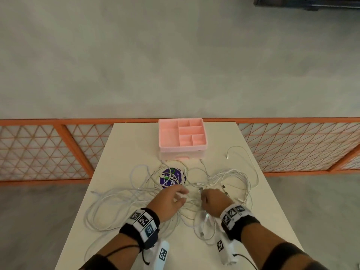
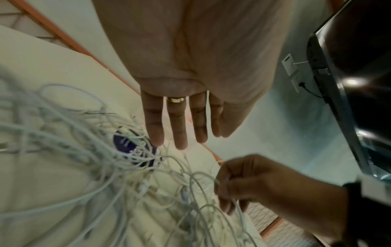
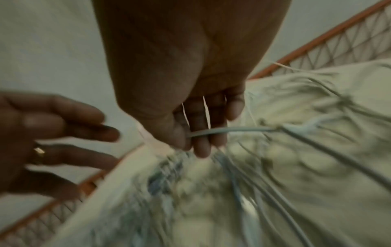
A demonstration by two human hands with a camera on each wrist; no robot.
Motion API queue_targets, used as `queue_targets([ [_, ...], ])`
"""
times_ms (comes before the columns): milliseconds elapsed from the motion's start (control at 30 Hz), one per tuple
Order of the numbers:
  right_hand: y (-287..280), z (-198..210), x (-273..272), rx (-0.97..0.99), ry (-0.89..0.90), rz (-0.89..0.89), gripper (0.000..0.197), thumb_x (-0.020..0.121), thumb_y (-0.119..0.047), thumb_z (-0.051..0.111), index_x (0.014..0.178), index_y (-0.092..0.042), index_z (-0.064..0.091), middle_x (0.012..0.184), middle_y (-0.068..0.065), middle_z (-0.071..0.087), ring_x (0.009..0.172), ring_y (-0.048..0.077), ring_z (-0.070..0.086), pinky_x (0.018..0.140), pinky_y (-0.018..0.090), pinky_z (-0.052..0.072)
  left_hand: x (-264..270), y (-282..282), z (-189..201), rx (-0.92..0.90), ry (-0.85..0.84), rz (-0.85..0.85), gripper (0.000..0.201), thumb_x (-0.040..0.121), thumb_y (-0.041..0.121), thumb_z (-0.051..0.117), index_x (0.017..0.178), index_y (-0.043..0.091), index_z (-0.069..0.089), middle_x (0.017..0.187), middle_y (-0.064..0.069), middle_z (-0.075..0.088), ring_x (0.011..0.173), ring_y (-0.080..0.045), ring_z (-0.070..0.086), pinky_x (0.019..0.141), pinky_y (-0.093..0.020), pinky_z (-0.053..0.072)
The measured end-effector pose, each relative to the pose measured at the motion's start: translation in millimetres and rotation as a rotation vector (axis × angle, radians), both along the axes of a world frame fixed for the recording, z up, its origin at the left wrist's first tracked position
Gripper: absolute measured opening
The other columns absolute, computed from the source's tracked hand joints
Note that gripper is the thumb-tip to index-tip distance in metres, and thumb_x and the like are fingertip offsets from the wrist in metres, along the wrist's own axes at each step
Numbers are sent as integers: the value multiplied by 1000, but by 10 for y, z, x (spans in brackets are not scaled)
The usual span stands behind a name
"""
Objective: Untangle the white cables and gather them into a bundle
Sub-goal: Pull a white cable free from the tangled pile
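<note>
- Pink organizer tray (image 1: 167, 137): rigid plastic with several rectangular compartments, at the table's (image 1: 126, 145) 12 o'clock edge, apart from the tangle.
- Purple round disc (image 1: 182, 177): flat, lying under crossing strands at 12 o'clock of the hands.
- White cables (image 1: 109, 203): thin, smooth, round cords in overlapping loops across the table's middle; one loose cable (image 1: 236, 149) lies at 2 o'clock, near the right edge.
- Left hand (image 1: 171, 201): fingers (image 2: 177, 123) straight and spread above the tangle, holding nothing; a gold ring (image 2: 176, 99) shows.
- Right hand (image 1: 214, 201): thumb and fingertips (image 3: 201, 145) pinch one strand, pulled taut.
- Bare tabletop remains at 10 o'clock; an orange lattice fence (image 1: 58, 149) stands beyond the table.
</note>
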State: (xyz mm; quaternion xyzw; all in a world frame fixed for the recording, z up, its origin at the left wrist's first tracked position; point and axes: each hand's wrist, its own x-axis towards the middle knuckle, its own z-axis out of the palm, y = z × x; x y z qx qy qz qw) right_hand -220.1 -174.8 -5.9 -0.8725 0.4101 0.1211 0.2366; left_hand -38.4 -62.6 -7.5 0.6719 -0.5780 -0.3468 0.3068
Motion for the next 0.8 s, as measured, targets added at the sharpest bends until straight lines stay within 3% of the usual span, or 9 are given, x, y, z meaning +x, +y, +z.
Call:
queue_targets([
  [67, -107, 390, 35, 88, -205, 17, 19, 90, -18, 51, 73, -26, 57, 76, -5, 64, 78, 20, 66, 70, 32, 51, -16, -132, 96, -37, 36, -12, 34, 96, 25, 60, 126, 41, 55, 125, 17, 59, 118, 3, 53, 98, -26, 47],
  [167, -236, 1044, 136, 87, -417, 67, 16, 91, -22, 61, 77, -27, 64, 75, -6, 67, 69, 11, 63, 72, 29, 52, -72, -386, 360, -158, 150, -43, 38, 97, 24, 59, 134, 30, 52, 130, 11, 61, 124, 0, 53, 101, -28, 46],
  [267, -375, 1629, 258, -21, -530, 94, 10, 89, -24, 67, 82, -19, 72, 76, -7, 72, 72, 6, 66, 71, 22, 51, -133, -568, 734, -317, 233, 7, 16, 102, 19, 51, 113, 14, 62, 104, 3, 72, 101, -6, 67, 84, -21, 50],
  [367, -491, 2080, 294, -149, -684, 56, 7, 89, -18, 69, 83, -17, 73, 76, -4, 72, 71, 10, 65, 67, 23, 49, -73, -670, 1000, -383, 334, 82, 27, 106, 24, 42, 89, 13, 62, 75, 1, 71, 74, -16, 68, 70, -25, 48],
  [433, -578, 2271, 252, -201, -756, 14, 5, 88, -19, 71, 84, -17, 74, 75, 0, 72, 69, 16, 64, 67, 27, 49, 38, -699, 1109, -405, 387, 112, 33, 106, 27, 41, 83, 12, 61, 65, -1, 67, 64, -20, 64, 66, -33, 48],
  [533, -749, 2235, 120, -181, -775, -38, 5, 88, -20, 71, 83, -21, 73, 69, 2, 65, 61, 10, 54, 64, 27, 46, 195, -655, 1320, -441, 471, 194, 34, 107, 20, 39, 81, 8, 57, 55, 2, 53, 51, -17, 54, 55, -33, 52],
  [633, -852, 1863, -25, -124, -619, -82, 11, 92, -26, 67, 84, -19, 70, 77, 16, 67, 61, 15, 54, 65, 37, 51, 337, -595, 1624, -554, 606, 332, 34, 108, 18, 37, 79, 9, 55, 55, 2, 38, 46, -11, 40, 45, -26, 48],
  [733, -875, 1349, -243, -59, -428, -144, 14, 94, -26, 62, 87, -16, 69, 76, 8, 70, 67, 17, 64, 71, 37, 55, 597, -561, 1923, -714, 799, 470, 36, 107, 26, 40, 76, 17, 55, 55, 5, 36, 47, -12, 37, 47, -26, 44],
  [800, -859, 1002, -408, 4, -316, -193, 16, 93, -27, 64, 79, -21, 68, 74, -1, 69, 70, 16, 65, 68, 28, 51, 791, -509, 2091, -783, 918, 554, 36, 106, 31, 39, 77, 18, 54, 55, 6, 36, 48, -11, 36, 48, -26, 41],
])
